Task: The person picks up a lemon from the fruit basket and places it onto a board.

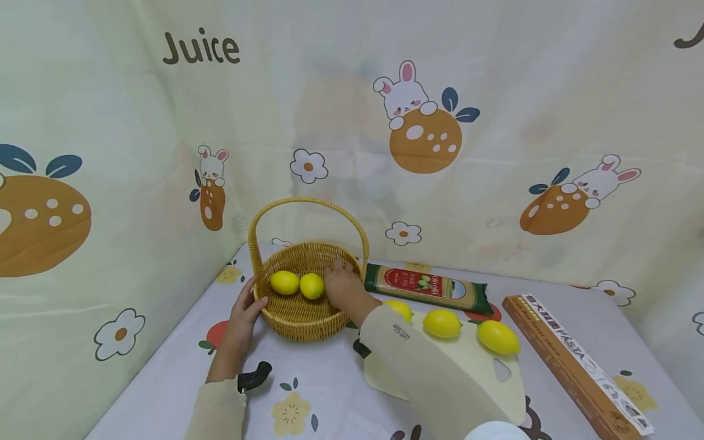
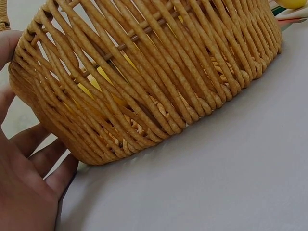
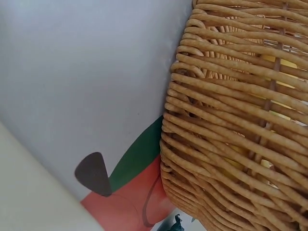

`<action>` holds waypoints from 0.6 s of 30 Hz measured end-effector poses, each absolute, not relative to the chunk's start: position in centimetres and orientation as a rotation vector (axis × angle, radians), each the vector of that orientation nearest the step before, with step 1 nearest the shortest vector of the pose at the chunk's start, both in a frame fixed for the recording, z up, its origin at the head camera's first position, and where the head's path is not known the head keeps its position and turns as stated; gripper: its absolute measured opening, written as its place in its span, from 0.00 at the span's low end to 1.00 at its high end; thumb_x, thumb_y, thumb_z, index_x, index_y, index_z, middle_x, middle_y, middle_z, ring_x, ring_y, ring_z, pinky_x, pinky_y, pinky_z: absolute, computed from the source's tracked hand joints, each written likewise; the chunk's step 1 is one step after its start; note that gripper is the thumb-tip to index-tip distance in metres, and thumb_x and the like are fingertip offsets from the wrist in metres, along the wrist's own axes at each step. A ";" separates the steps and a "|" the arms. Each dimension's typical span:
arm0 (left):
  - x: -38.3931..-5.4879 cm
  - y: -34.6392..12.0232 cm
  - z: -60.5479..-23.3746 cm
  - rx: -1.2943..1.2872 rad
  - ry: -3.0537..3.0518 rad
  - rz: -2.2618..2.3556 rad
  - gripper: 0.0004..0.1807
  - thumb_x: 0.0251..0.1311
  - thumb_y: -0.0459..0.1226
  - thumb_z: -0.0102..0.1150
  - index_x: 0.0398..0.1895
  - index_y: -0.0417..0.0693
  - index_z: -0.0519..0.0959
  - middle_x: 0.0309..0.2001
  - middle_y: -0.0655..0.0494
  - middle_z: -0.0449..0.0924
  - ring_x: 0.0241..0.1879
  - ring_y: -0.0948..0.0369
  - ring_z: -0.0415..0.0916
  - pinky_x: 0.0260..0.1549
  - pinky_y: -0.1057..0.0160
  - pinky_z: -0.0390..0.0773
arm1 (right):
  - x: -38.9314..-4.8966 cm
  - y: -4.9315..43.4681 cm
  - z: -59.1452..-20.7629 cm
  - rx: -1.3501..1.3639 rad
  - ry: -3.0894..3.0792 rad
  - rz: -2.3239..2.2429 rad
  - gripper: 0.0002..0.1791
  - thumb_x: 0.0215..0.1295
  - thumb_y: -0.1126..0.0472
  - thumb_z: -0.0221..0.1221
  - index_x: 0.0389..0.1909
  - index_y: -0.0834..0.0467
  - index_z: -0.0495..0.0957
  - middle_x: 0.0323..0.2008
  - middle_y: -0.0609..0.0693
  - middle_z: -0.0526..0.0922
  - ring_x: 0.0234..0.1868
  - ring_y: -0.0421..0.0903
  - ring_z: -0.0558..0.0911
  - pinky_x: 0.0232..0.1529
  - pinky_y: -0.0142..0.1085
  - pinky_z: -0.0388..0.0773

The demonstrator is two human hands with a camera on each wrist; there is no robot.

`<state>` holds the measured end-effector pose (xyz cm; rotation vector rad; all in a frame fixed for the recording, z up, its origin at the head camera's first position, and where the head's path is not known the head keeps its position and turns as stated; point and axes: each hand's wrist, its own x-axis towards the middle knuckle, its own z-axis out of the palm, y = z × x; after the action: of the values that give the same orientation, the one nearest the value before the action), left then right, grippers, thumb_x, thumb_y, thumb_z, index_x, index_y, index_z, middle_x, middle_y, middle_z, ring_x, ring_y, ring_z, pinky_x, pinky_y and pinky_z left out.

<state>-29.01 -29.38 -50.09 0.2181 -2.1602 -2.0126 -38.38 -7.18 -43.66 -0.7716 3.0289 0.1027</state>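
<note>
A wicker basket (image 1: 305, 330) with a tall arched handle stands at the back left of the table. Two lemons (image 1: 285, 283) lie side by side in it. My left hand (image 1: 244, 318) grips the basket's left side, thumb over the rim and fingers along the outer weave (image 2: 120, 91). My right hand (image 1: 343, 287) reaches over the rim into the basket's right part, beside the lemons. Its palm side is hidden, so I cannot tell whether it holds anything. In the right wrist view only the basket's outer wall (image 3: 231, 115) shows, with yellow glimpsed through the gaps.
Right of the basket, a cream cutting board (image 1: 385, 373) bears three lemons (image 1: 442, 324), partly behind my right sleeve. Behind it lies a green-ended pasta packet (image 1: 426, 286). A long brown pasta box (image 1: 577, 366) lies at the right. Printed curtains hang at the back and left.
</note>
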 end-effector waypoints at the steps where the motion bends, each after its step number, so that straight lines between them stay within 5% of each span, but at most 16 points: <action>1: -29.0 -29.4 -50.1 0.215 -2.159 -2.013 0.33 0.70 0.46 0.53 0.75 0.75 0.54 0.75 0.54 0.51 0.73 0.56 0.48 0.68 0.48 0.53 | -38.4 -7.2 -43.6 -0.774 3.034 0.098 0.26 0.76 0.63 0.47 0.73 0.57 0.59 0.65 0.62 0.61 0.63 0.61 0.65 0.53 0.44 0.77; 11: -29.0 -29.3 -49.9 0.223 -2.152 -2.021 0.34 0.70 0.45 0.53 0.76 0.71 0.53 0.76 0.51 0.50 0.73 0.54 0.48 0.68 0.48 0.53 | -38.7 -7.1 -43.9 -0.776 3.062 0.119 0.31 0.68 0.55 0.56 0.69 0.63 0.62 0.58 0.66 0.68 0.57 0.62 0.68 0.51 0.47 0.76; 18: -29.1 -29.4 -50.0 0.212 -2.162 -2.007 0.34 0.70 0.46 0.52 0.76 0.71 0.53 0.76 0.51 0.50 0.73 0.54 0.48 0.68 0.47 0.53 | -38.6 -7.3 -43.9 -0.754 3.056 0.175 0.35 0.68 0.54 0.57 0.73 0.57 0.58 0.63 0.66 0.65 0.60 0.64 0.69 0.52 0.49 0.76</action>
<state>-29.13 -29.38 -49.99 0.2118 -2.1616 -2.0071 -38.60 -7.30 -43.90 -0.7540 3.0557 0.1754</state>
